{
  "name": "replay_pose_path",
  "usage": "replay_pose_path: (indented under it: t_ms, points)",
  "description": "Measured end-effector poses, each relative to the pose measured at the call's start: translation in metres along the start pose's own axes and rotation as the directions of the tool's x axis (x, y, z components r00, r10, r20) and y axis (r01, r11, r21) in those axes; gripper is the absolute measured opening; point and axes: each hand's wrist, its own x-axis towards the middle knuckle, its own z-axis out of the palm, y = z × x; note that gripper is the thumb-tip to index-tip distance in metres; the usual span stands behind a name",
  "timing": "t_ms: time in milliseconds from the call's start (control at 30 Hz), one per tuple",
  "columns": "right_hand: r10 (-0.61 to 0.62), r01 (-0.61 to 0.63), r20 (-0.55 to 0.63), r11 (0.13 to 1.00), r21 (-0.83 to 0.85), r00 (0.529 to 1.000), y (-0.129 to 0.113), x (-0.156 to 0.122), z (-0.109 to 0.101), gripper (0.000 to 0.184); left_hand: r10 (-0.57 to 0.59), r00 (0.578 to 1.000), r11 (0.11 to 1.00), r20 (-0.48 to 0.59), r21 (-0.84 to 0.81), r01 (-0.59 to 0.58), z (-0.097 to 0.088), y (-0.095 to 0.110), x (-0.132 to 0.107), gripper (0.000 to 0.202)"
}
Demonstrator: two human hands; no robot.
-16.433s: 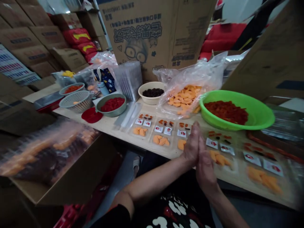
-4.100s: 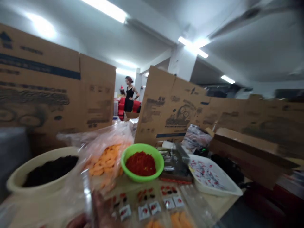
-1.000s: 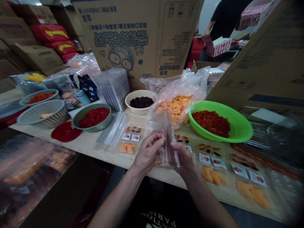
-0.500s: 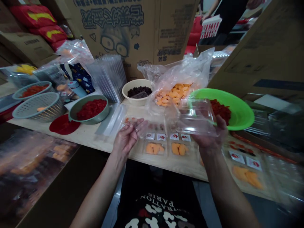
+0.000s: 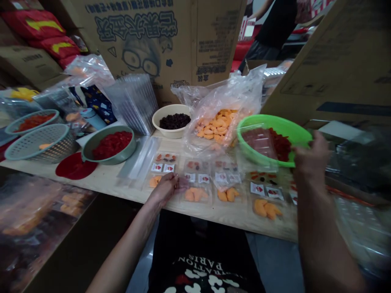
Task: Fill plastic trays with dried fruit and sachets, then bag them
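Observation:
My left hand (image 5: 163, 189) rests at the table's front edge, its fingers beside a clear tray of orange pieces and red-printed sachets (image 5: 156, 171), and it holds nothing I can see. My right hand (image 5: 311, 156) is raised, slightly blurred, just right of a lime-green plastic bowl (image 5: 275, 122). A clear plastic tray (image 5: 258, 143) lies tilted in that bowl on dried red pieces (image 5: 282, 138), apart from my fingers. Further open trays with orange pieces and sachets (image 5: 195, 183) line the table.
A cream bowl of dark raisins (image 5: 174, 121), a bag of orange pieces (image 5: 215, 128), a grey-green bowl of red pieces (image 5: 111, 146), a grey colander (image 5: 39, 142) and stacked clear trays (image 5: 131, 108) crowd the table. Cardboard boxes surround it. A co-worker (image 5: 275, 28) stands behind.
My right hand has let go of the clear tray, which now lies in the green bowl, and has moved right. My left hand has dropped to the table.

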Motion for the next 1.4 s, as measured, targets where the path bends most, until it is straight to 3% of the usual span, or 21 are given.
replay_pose_path:
  t_ms: [33,67,100,133,200,233,300,400,467,567,700,900,1033,1100,1200,1267,1300,1367,1400]
  points:
    - [-0.060,0.052,-0.036,0.980,-0.192,0.998,-0.006,-0.020,0.009,0.037,0.027,0.999,0.994,-0.041,0.105,-0.022,-0.003,-0.005,-0.002,0.019]
    - [-0.072,0.086,0.057,0.941,-0.327,0.996,-0.011,-0.041,0.021,0.038,0.077,0.993,0.971,-0.085,0.232,-0.056,-0.003,-0.011,-0.003,0.017]
    - [-0.033,0.131,0.240,0.903,-0.409,0.970,-0.013,-0.061,0.036,0.042,0.155,0.980,0.923,-0.129,0.373,-0.097,-0.002,-0.015,-0.004,0.015]
    - [-0.007,0.209,0.400,0.862,-0.462,0.916,-0.014,-0.078,0.052,0.045,0.252,0.954,0.847,-0.162,0.514,-0.136,0.002,-0.019,-0.006,0.014]
    - [0.029,0.364,0.569,0.742,-0.563,0.822,-0.009,-0.102,0.083,0.053,0.445,0.883,0.630,-0.149,0.753,-0.190,0.017,-0.026,-0.010,0.030]
    - [0.038,0.419,0.588,0.666,-0.617,0.808,-0.004,-0.107,0.096,0.056,0.508,0.856,0.510,-0.100,0.835,-0.206,0.027,-0.030,-0.013,0.040]
    - [0.056,0.453,0.560,0.523,-0.721,0.826,0.006,-0.108,0.113,0.062,0.532,0.846,0.307,0.025,0.926,-0.220,0.048,-0.037,-0.017,0.055]
    - [0.037,0.403,0.456,0.411,-0.818,0.889,0.014,-0.096,0.114,0.065,0.460,0.883,0.158,0.095,0.970,-0.186,0.071,-0.051,-0.019,0.075]
    - [-0.047,0.352,0.361,0.370,-0.860,0.931,0.014,-0.090,0.100,0.066,0.443,0.894,0.123,0.074,0.982,-0.142,0.077,-0.058,-0.018,0.082]
    - [-0.150,0.211,0.169,0.337,-0.918,0.974,0.014,-0.090,0.071,0.072,0.457,0.887,0.069,0.066,0.992,-0.109,0.076,-0.060,-0.017,0.077]
    - [-0.094,0.032,-0.005,0.379,-0.925,0.996,0.017,-0.092,0.043,0.075,0.457,0.888,0.028,0.055,0.997,-0.076,0.077,-0.053,-0.020,0.069]
    - [-0.134,0.105,0.037,0.544,-0.833,0.990,0.020,-0.064,0.037,0.071,0.423,0.904,-0.012,0.052,0.999,-0.052,0.090,-0.060,-0.024,0.082]
    - [-0.007,0.032,0.044,0.797,-0.603,0.999,0.020,-0.032,0.018,0.059,0.409,0.911,-0.008,0.050,0.999,-0.052,0.095,-0.068,-0.032,0.094]
    - [0.045,-0.025,0.023,0.832,-0.555,0.999,0.022,-0.005,0.001,0.059,0.426,0.904,-0.004,0.033,0.999,-0.035,0.093,-0.066,-0.032,0.094]
    - [0.128,-0.202,-0.159,0.732,-0.651,0.979,0.020,0.043,-0.025,0.055,0.442,0.897,0.022,-0.026,1.000,0.018,0.087,-0.059,-0.029,0.093]
    - [0.189,-0.314,-0.251,0.600,-0.736,0.949,0.011,0.063,-0.033,0.053,0.437,0.897,0.043,-0.068,0.998,0.055,0.086,-0.055,-0.027,0.093]
    - [0.154,-0.325,-0.288,0.533,-0.781,0.945,0.005,0.066,-0.033,0.054,0.433,0.898,0.048,-0.080,0.997,0.066,0.086,-0.055,-0.026,0.095]
    - [-0.012,-0.221,-0.253,0.449,-0.866,0.967,-0.009,0.055,-0.023,0.051,0.422,0.903,0.045,-0.080,0.997,0.067,0.090,-0.056,-0.025,0.099]
    - [-0.096,-0.097,-0.158,0.462,-0.881,0.983,-0.015,0.043,-0.013,0.049,0.412,0.908,0.038,-0.069,0.998,0.059,0.092,-0.057,-0.025,0.102]
